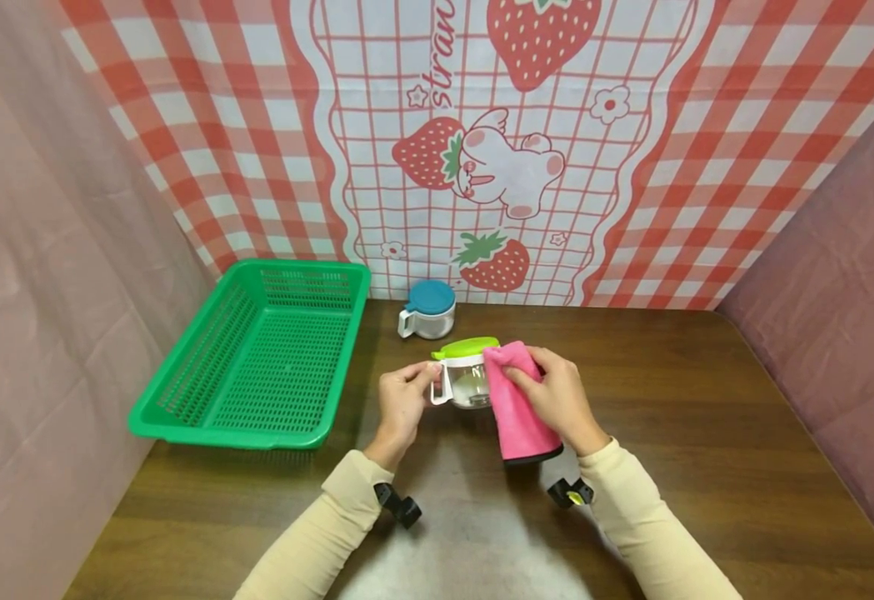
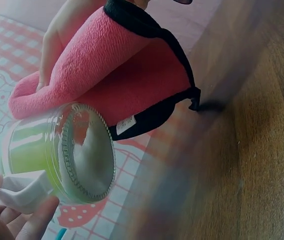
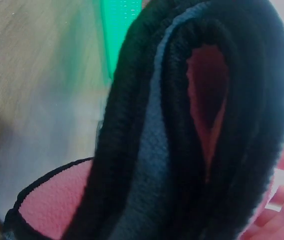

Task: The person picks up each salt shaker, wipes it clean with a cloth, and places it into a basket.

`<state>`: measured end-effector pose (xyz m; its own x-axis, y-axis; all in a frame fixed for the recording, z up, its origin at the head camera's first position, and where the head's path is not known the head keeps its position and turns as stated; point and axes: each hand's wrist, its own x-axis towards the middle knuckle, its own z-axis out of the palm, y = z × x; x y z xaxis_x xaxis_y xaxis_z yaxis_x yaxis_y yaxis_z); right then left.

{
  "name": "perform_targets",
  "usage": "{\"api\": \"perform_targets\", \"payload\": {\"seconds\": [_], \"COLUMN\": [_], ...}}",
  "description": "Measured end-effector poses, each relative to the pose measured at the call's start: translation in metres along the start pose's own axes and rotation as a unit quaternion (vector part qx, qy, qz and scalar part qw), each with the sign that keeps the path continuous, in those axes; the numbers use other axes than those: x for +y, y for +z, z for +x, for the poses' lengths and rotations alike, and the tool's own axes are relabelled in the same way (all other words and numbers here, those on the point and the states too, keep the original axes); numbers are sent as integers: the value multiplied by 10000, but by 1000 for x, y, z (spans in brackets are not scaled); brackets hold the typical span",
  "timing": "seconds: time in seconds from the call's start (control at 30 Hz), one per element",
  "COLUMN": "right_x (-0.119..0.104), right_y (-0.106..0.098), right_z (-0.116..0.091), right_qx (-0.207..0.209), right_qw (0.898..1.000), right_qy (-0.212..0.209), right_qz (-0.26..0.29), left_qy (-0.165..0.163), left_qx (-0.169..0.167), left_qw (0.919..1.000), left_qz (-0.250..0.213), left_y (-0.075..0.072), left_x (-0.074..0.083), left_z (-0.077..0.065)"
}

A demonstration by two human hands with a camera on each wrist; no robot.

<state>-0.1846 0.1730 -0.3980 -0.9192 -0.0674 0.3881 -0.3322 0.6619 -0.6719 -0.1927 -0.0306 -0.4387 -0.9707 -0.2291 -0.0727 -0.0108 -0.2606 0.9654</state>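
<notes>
A clear glass jar (image 1: 470, 385) with a lime-green lid (image 1: 470, 347) and a white handle (image 1: 440, 390) is held up over the table. My left hand (image 1: 404, 406) pinches that handle between thumb and fingers. In the left wrist view the jar's ridged base (image 2: 89, 152) faces the camera. My right hand (image 1: 556, 392) grips a folded pink cloth (image 1: 522, 417) with black edging, pressing it to the jar's right side. The cloth's dark folded edge (image 3: 146, 130) fills much of the right wrist view and hides the jar there.
A green slotted plastic basket (image 1: 332, 367) sits on the left of the wooden table (image 1: 706, 433). Behind the held jar, near the checked backdrop (image 1: 257, 125), stands a second jar (image 1: 435, 323) with a blue lid and white handle.
</notes>
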Motion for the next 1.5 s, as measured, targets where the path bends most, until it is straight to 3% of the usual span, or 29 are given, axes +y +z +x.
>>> {"api": "perform_targets", "payload": {"seconds": [0.5, 0.93, 1.5], "right_x": [11, 24, 25], "right_y": [-3, -3, -3], "right_z": [2, 8, 9], "right_qx": [-353, -585, -672], "right_qw": [9958, 9822, 9765], "right_qy": [618, 1023, 1348], "right_qz": [567, 1462, 1539], "left_qy": [121, 80, 27], "left_qx": [-277, -678, -1033], "left_qw": [9995, 9972, 9940], "left_qz": [2, -317, -361], "left_y": [-9, -15, -17], "left_x": [0, 1, 6], "left_z": [3, 4, 1]}}
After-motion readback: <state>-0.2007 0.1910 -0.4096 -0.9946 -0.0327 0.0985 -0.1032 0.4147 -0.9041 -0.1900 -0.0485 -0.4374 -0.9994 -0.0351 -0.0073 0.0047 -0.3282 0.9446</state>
